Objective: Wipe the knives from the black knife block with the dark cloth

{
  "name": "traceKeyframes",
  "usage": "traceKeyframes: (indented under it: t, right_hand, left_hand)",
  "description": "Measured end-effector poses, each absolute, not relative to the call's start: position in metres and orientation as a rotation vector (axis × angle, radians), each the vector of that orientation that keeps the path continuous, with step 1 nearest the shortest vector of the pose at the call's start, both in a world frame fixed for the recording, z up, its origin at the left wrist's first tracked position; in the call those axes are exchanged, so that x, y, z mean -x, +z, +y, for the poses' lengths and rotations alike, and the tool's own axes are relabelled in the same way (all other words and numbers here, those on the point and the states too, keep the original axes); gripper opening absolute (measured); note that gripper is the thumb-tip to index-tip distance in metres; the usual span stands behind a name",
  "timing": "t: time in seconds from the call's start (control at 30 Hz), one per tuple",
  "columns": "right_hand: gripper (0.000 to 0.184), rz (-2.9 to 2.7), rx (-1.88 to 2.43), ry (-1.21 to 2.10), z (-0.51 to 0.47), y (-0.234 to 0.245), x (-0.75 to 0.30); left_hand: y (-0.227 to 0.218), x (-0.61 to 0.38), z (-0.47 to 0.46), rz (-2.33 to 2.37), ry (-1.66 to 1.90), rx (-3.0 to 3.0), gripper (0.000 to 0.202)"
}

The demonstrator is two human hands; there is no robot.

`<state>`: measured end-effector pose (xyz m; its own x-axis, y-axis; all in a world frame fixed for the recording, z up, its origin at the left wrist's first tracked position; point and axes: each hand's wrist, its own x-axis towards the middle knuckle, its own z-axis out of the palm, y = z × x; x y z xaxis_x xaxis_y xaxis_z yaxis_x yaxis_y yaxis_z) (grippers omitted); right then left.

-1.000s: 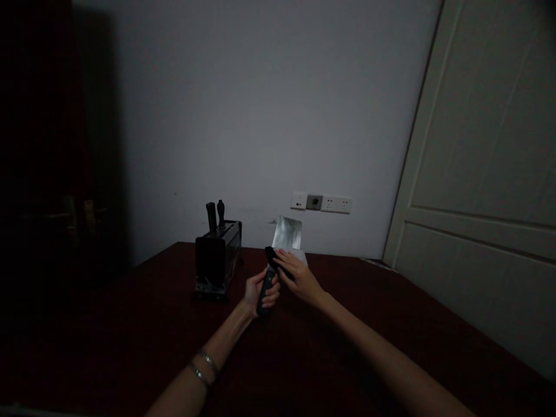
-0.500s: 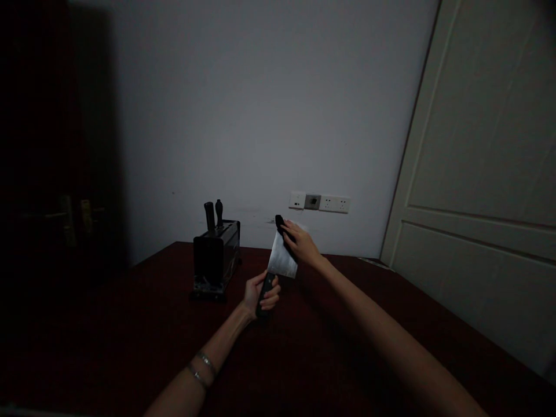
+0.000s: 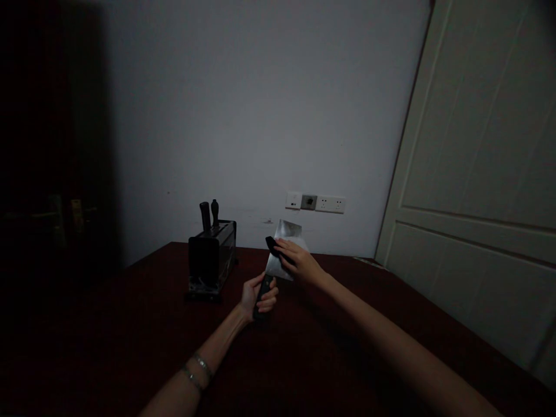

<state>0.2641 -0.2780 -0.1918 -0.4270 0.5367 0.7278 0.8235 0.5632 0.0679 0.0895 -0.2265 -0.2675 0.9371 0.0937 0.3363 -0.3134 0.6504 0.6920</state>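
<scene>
My left hand (image 3: 257, 294) is closed round the dark handle of a cleaver (image 3: 286, 230) and holds it upright above the dark red table (image 3: 130, 324). The wide steel blade tilts slightly to the right. My right hand (image 3: 297, 262) presses a dark cloth (image 3: 273, 245) against the middle of the blade, fingers closed on the cloth. Two bracelets circle my left wrist.
A black knife block (image 3: 211, 260) with two dark handles sticking up stands on the table to the left of my hands. Wall sockets (image 3: 315, 202) sit on the grey wall behind. A pale door (image 3: 478, 174) fills the right side. The left side is in deep shadow.
My right hand slid the cloth up from the blade's base to its top edge, then back down to the middle. My left hand kept its grip on the handle.
</scene>
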Motion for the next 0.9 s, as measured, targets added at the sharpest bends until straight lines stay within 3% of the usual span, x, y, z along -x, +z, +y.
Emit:
traceKeyframes:
  t: [0.2, 0.5, 0.77, 0.9]
  right_hand:
    - [0.036, -1.798, 1.235, -0.579, -0.246, -0.158, -0.275]
    - [0.038, -1.966, 1.109, -0.465, -0.270, -0.209, -0.241]
    - [0.036, -1.733, 1.227, -0.549, -0.247, -0.169, -0.269]
    - [0.037, -1.726, 1.206, -0.573, -0.248, -0.177, -0.256]
  left_hand:
    - [-0.266, -0.088, -0.230, -0.279, 0.212, -0.831, 0.031]
    - [-0.267, -0.087, -0.225, -0.297, 0.253, -0.794, 0.029]
    - [-0.269, -0.090, -0.229, -0.274, 0.196, -0.821, 0.032]
    - [-0.267, -0.090, -0.231, -0.277, 0.213, -0.812, 0.031]
